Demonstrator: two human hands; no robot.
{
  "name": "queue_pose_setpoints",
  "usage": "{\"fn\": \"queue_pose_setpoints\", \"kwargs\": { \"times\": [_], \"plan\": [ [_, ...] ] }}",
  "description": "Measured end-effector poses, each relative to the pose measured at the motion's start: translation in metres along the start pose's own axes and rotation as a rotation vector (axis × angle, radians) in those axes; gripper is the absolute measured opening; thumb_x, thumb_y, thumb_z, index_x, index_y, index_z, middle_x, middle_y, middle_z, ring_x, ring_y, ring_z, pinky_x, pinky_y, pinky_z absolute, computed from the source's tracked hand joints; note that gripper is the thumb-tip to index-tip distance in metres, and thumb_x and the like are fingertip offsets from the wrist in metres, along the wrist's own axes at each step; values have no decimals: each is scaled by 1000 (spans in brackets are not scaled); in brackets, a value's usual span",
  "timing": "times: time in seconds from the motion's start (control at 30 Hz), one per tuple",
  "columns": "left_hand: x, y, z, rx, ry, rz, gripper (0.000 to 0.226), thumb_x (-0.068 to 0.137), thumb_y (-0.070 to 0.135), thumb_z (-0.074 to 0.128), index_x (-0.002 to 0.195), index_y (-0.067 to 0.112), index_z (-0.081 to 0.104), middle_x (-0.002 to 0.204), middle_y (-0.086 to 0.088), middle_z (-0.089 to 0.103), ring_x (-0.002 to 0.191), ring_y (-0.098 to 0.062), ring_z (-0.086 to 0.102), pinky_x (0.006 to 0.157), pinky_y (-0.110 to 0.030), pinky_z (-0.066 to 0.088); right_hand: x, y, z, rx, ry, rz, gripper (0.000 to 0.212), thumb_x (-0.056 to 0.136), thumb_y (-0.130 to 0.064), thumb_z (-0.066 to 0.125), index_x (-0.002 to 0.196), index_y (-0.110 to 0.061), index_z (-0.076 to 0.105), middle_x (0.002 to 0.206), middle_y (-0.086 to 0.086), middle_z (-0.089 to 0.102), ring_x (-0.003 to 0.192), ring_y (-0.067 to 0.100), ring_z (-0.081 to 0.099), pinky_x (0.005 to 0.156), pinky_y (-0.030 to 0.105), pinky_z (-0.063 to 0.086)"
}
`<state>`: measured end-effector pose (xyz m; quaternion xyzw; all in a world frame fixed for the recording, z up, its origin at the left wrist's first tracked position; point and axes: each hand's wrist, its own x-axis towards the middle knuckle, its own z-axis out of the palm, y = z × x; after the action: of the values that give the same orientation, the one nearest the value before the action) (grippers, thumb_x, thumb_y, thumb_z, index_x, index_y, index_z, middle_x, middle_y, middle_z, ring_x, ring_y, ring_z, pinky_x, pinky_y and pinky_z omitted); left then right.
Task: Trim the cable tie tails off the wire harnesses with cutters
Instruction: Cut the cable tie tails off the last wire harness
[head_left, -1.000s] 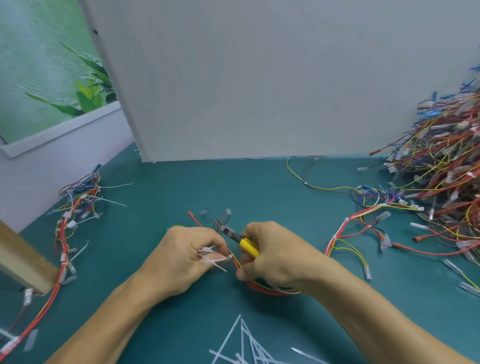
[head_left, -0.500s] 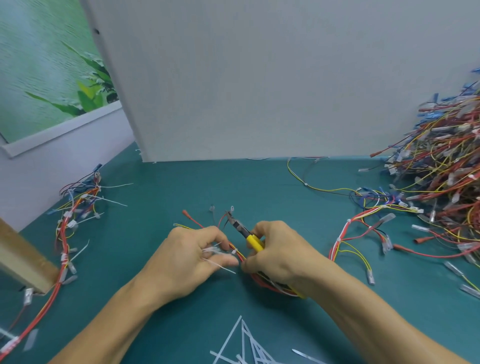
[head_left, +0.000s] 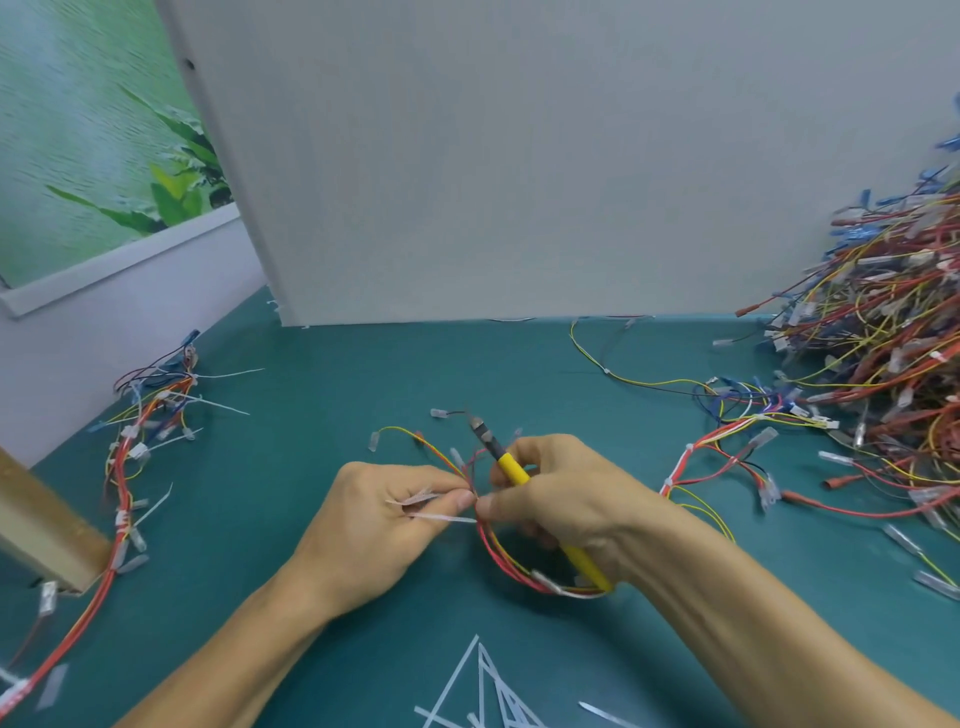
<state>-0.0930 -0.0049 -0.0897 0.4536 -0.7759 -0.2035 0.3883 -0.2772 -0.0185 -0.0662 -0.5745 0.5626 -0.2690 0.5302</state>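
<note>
My left hand (head_left: 379, 525) pinches a red and yellow wire harness (head_left: 511, 564) at table centre, with white cable tie tails (head_left: 441, 518) sticking out between its fingers. My right hand (head_left: 566, 501) grips yellow-handled cutters (head_left: 511, 470), whose dark jaws point up and away past the harness. The right thumb presses against the left fingertips at the tie. The harness loops down under the right wrist, where part of it is hidden.
A big tangled pile of harnesses (head_left: 883, 332) fills the right side. Another harness with long white tails (head_left: 140, 457) lies at the left by a wooden block (head_left: 41, 535). Cut tie tails (head_left: 483, 691) litter the near edge. A grey panel (head_left: 519, 156) stands behind.
The cutters' jaws have lifted away from the tie and now point up and back. Both hands have drawn together, pinching the harness at the tie, and more wire ends show behind them.
</note>
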Motion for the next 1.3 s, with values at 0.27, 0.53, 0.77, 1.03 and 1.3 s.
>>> {"fn": "queue_pose_setpoints", "kwargs": {
  "times": [0.27,0.53,0.77,1.03,1.3],
  "plan": [
    [1,9,-1,256,-46,357,21,87,28,60,81,16,76,61,9,54,52,-6,46,51,-17,41,3,1,1,44,84,-27,19,80,-6,73,76,-16,57,55,-2,55,48,12,48,46,22,38],
    [8,15,-3,432,-7,676,31,94,18,57,70,5,72,56,-4,43,52,-22,41,62,-37,50,5,1,3,-145,7,-61,18,80,-9,68,84,-22,56,64,3,58,60,19,53,61,31,44],
    [6,9,-2,334,-260,466,24,90,28,59,76,14,74,61,-1,51,52,-12,48,47,-20,45,7,1,1,-100,-5,-22,19,81,-6,69,85,-19,55,61,6,56,59,19,51,58,32,44],
    [7,6,-3,408,-205,526,28,90,26,55,77,11,74,58,-3,50,52,-20,52,61,-21,47,10,1,0,-65,71,19,23,78,-5,73,84,-16,54,62,5,53,51,17,48,48,25,40],
    [1,11,-2,373,-153,497,24,91,22,59,80,6,73,59,-3,50,52,-17,46,52,-21,49,8,3,4,-233,40,28,17,75,-14,70,85,-18,58,55,-1,52,47,13,47,49,24,40]
  ]
}}
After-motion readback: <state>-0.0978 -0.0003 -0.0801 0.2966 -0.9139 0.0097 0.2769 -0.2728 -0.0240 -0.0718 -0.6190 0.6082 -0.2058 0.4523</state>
